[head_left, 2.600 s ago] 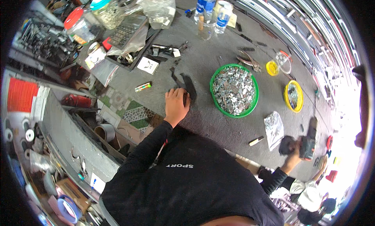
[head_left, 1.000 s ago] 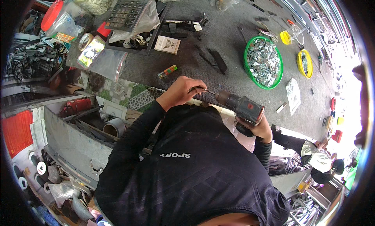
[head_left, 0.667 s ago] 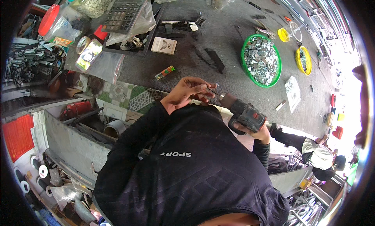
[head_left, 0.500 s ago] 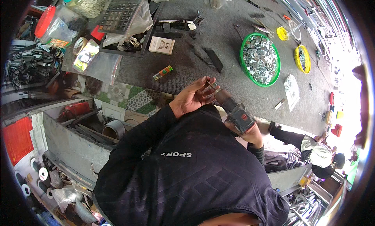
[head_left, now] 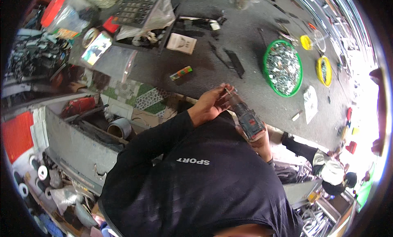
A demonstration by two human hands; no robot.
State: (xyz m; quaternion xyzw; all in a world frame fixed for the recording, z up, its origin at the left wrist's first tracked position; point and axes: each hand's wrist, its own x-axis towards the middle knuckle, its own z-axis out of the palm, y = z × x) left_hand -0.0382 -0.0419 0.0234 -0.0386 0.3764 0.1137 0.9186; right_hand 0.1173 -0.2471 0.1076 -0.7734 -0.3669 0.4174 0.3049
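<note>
On my head feed, the relation that counts is nose to fingertips: the cordless drill lies just right of and below the left hand's fingers, its long axis slanting up and left so the chuck faces them. The right hand is clamped on the drill at its rear end, the handle mostly hidden beneath the body. The left hand sits nearer the chuck, palm partly turned up, fingers curled close around the tip; blur keeps me from telling whether they pinch anything. I see the left forearm reaching in from lower left, the right wrist bent in from lower right, and the drill held in front of the torso at the near edge of the desk.
</note>
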